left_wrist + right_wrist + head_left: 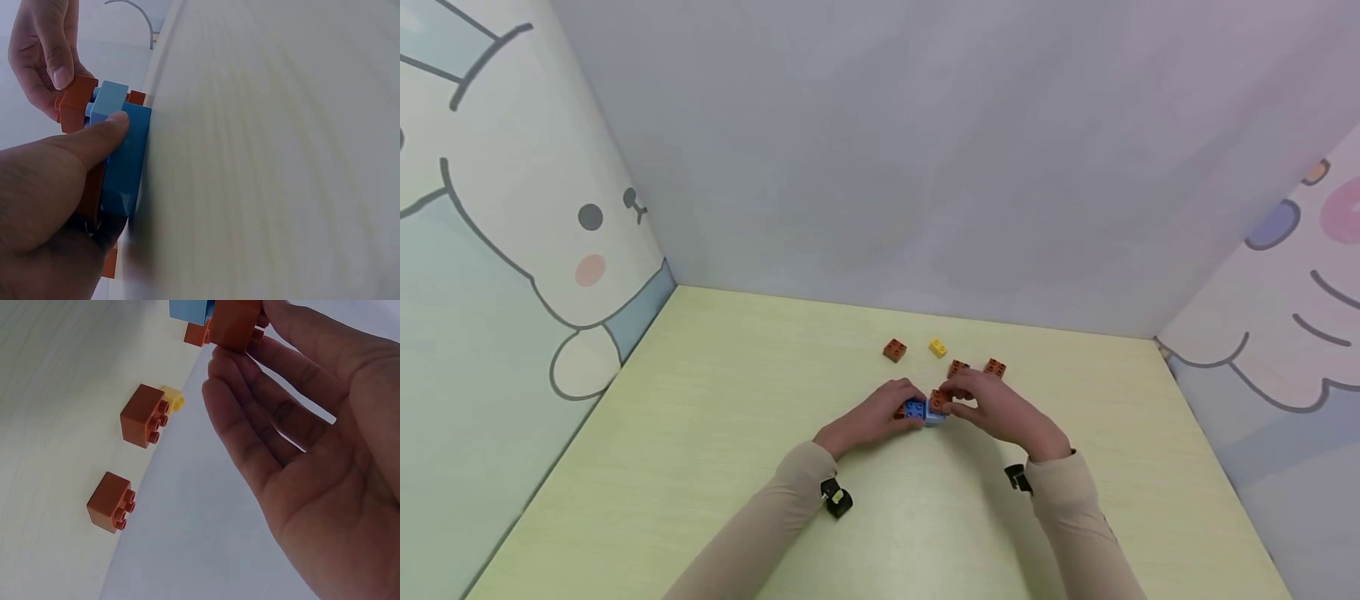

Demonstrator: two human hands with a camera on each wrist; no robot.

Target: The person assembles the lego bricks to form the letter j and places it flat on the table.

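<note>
Apparently, the step in hand is joining bricks on the table [662, 433]. The left hand [876, 410] is bracing the assembly, its thumb and fingers gripping the blue brick [914, 409], with the pale blue brick [934, 417] sitting just beside it, on the side toward the right hand [1000, 408]. That hand is pinching an orange brick [938, 400] between thumb and fingers, its other fingers extending alongside. In the left wrist view, the orange brick is sitting over the pale blue brick's studs, some of which are showing between the 2; whether any are catching is not clear. Another brown piece [899, 412] is lying against the blue brick, partly hidden by the left hand. Beyond the hands, 4 loose bricks are lying on the table: a brown brick [895, 350] at the left, a yellow brick [937, 348] near it, and 2 more to the right, the nearer brown block [957, 367] lying close to the right fingers and the outer brown block [995, 367] farther over. Probably, the next move is calling for squaring the held brick over the studs and pressing down evenly, the left hand countering any tilt.
</note>
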